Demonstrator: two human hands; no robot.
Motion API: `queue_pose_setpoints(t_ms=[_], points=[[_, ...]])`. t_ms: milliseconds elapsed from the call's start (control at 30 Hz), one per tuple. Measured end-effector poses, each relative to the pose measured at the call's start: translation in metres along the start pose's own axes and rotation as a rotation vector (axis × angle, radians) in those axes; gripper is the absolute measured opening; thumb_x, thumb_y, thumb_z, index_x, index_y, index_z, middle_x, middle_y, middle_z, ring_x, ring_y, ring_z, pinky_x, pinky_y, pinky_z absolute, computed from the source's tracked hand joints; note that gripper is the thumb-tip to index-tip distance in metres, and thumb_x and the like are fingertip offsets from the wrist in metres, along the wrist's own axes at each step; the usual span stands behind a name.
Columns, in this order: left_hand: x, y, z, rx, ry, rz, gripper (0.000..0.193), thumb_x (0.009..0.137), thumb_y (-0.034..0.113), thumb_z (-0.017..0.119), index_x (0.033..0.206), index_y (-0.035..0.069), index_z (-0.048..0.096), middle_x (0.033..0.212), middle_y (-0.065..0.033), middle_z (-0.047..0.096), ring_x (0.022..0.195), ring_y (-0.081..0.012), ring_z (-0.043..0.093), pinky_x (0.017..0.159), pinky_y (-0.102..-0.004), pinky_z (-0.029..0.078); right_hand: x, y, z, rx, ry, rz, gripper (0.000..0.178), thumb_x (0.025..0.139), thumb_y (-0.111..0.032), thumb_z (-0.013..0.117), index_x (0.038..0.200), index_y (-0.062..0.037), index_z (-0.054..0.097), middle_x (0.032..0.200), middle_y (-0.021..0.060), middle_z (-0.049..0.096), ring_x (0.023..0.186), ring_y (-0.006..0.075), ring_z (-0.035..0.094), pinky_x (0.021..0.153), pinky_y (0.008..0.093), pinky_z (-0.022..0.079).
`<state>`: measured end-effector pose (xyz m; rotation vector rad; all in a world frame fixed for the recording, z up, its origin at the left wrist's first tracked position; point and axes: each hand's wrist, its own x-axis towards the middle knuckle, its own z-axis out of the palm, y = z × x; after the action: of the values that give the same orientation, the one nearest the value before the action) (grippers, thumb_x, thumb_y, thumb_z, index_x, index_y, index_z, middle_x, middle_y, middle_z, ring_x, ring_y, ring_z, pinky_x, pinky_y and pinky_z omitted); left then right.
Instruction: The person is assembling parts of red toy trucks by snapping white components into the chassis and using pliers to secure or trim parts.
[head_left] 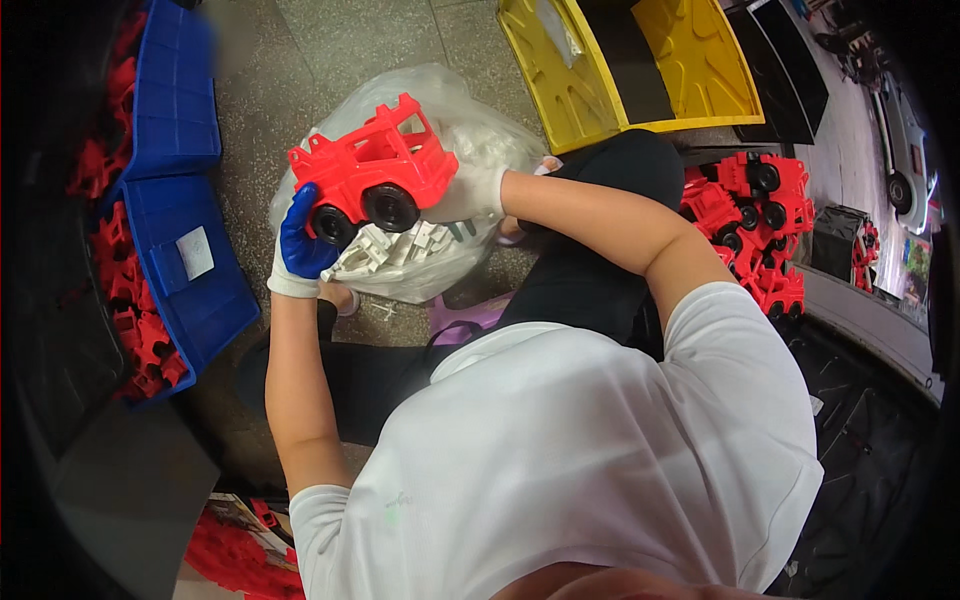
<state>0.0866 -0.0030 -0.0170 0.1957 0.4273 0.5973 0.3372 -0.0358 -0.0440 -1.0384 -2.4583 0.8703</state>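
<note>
A red plastic toy truck with black wheels is held up in front of me between both hands. My left hand, in a white glove with a blue coated palm and fingers, grips its rear end beside one wheel. At the truck's other end is my right hand, in a white glove; its fingers are mostly hidden behind the toy. Below the truck, a clear plastic bag lies open, with many small white plastic parts inside.
Two blue bins on the left hold red truck bodies. Wheeled red toy trucks are heaped on my right. A yellow crate stands at the far right of the bag. Beneath me is a purple stool.
</note>
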Motion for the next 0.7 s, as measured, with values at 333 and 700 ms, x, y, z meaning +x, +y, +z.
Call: queue_pose_setpoints(t_ms=[333, 700], points=[[0.004, -0.01, 0.021, 1.361, 0.327, 0.338, 0.079, 0.061, 0.019, 0.085, 0.128, 0.001, 0.048, 0.118, -0.0119, 0.056, 0.107, -0.0189, 0.055, 0.09, -0.0304, 0.047, -0.007, -0.017, -0.098, 0.719, 0.285, 0.485, 0.038, 0.095, -0.033, 0.051, 0.119, -0.0035, 0.053, 0.093, 0.0069, 0.065, 0.066, 0.011, 0.056, 0.058, 0.0246, 0.047], [-0.005, -0.012, 0.041, 1.364, 0.262, 0.283, 0.067, 0.064, 0.013, 0.08, 0.123, 0.003, 0.052, 0.115, -0.008, 0.057, 0.106, -0.0167, 0.054, 0.092, -0.0301, 0.045, 0.002, -0.036, -0.08, 0.283, -0.098, 0.328, 0.043, 0.095, -0.046, 0.044, 0.104, -0.0053, 0.055, 0.091, 0.0205, 0.06, 0.086, 0.039, 0.059, 0.075, 0.0443, 0.044]])
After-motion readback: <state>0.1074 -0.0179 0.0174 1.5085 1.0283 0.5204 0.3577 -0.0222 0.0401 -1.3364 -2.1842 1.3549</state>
